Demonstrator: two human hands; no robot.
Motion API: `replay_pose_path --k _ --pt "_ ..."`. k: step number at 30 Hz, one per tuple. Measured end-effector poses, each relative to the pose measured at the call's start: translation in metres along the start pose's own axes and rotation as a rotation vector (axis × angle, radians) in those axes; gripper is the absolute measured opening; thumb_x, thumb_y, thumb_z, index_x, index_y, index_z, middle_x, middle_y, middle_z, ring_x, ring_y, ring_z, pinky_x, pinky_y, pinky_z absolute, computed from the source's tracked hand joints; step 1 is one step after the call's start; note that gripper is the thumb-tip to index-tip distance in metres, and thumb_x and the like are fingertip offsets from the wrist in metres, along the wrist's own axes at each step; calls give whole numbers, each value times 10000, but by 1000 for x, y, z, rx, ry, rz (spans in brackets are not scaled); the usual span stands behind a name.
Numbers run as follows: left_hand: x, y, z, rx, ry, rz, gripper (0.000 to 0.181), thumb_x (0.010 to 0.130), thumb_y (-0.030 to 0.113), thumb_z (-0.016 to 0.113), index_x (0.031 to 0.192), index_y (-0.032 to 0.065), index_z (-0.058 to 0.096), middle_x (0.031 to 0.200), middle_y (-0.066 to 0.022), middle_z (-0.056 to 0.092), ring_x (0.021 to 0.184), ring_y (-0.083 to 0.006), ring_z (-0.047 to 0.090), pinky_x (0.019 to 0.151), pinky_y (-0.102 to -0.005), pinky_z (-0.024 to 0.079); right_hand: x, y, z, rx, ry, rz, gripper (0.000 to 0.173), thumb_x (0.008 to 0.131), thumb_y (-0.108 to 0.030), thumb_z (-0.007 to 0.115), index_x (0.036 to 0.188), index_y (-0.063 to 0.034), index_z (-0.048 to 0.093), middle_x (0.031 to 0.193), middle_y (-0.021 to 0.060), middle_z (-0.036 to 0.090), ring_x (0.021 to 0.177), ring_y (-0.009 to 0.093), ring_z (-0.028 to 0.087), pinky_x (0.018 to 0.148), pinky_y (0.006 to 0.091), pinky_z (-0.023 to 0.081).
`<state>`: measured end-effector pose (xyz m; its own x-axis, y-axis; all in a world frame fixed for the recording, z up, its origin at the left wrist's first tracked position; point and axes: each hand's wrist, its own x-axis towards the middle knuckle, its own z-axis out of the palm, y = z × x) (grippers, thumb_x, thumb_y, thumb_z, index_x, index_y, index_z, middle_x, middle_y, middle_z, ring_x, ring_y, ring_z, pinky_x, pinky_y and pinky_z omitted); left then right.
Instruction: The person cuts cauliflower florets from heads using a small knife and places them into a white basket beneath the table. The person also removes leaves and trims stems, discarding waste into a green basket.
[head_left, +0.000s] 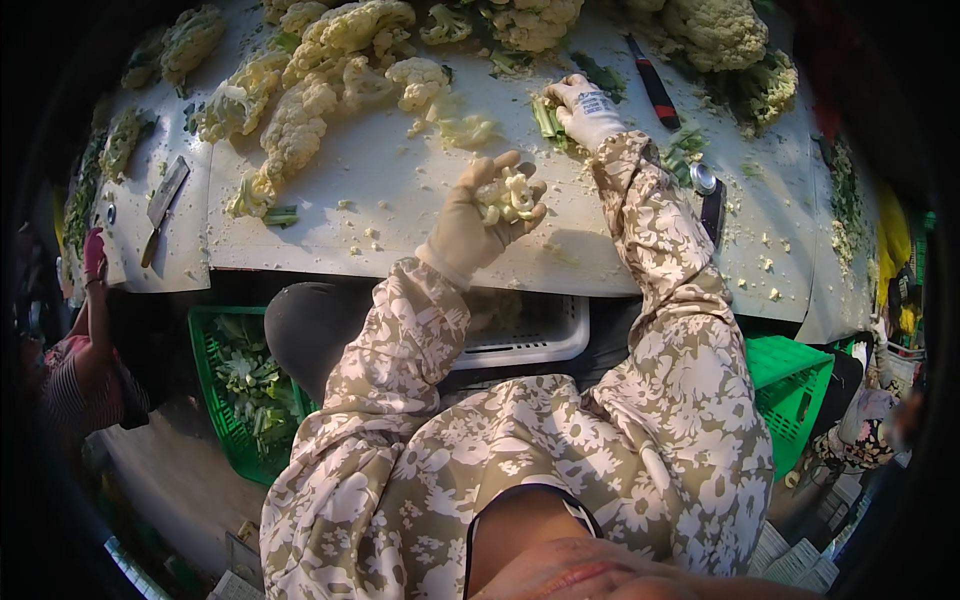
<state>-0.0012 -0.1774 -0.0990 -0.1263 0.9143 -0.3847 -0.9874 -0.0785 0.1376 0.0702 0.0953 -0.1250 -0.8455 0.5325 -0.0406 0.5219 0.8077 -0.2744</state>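
Note:
My left hand (472, 217), in a pale glove, is turned palm up with its fingers curled around small cauliflower pieces (506, 196). Farther out, my right hand (589, 111), in a white glove with printing on it, rests low over the table beside green stalk pieces (546, 118). Its fingertips are turned down, so I cannot tell whether they grip a stalk. A knife with a black and red handle (657, 96) lies to the right of that hand. Large cauliflower chunks (300, 124) are heaped to the left and at the back.
The white table (420, 244) carries scattered crumbs. A cleaver (166, 199) lies at left. Below the edge are a white plastic basket (525, 352), a green crate (206, 397) holding leaves, and another green crate (795, 375). A person's pink-gloved hand (94, 253) is at far left.

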Motion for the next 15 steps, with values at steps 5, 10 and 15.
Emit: replay_pose_path --k 5,10,15 --pt "-93 -8 -31 204 203 -89 473 1041 375 507 1364 33 552 1325 -147 600 1180 -331 621 937 -499 583 -16 -11 -11 317 186 -14 245 914 -106 652 1158 -98 664 1137 109 641 1068 267 639 909 363 531" --pt "-145 -50 -96 41 275 -149 469 1016 435 542 1285 55 595 1244 -133 656 1116 -327 654 925 -514 584 -166 -140 9 1225 -322 -13 233 915 14 614 1139 -38 654 1054 38 662 979 126 626 878 266 526" --pt "-152 -53 -109 898 503 -81 490 989 363 606 1380 78 530 1331 -86 592 1223 -211 555 1004 -347 462 -209 -133 2 808 -140 44 310 927 -173 655 1233 -127 665 1169 98 640 1154 200 625 915 353 541"
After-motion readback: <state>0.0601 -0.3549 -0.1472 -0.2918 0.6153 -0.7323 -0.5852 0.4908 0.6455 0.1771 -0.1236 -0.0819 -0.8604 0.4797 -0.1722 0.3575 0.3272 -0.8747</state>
